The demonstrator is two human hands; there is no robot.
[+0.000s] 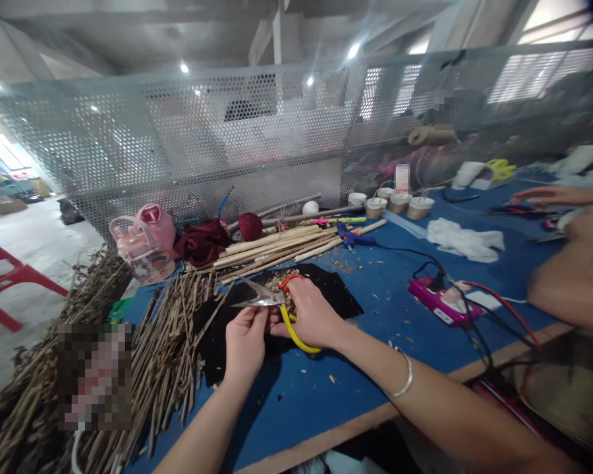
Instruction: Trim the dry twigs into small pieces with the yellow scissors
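On table [375,296] left of scissors [277,298], dry stalks [163,349] crowd close.

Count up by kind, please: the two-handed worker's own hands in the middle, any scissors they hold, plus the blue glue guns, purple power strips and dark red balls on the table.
Hands: 2, the left hand and the right hand
Held scissors: 1
Blue glue gun: 1
Purple power strip: 1
Dark red ball: 1
Total: 6
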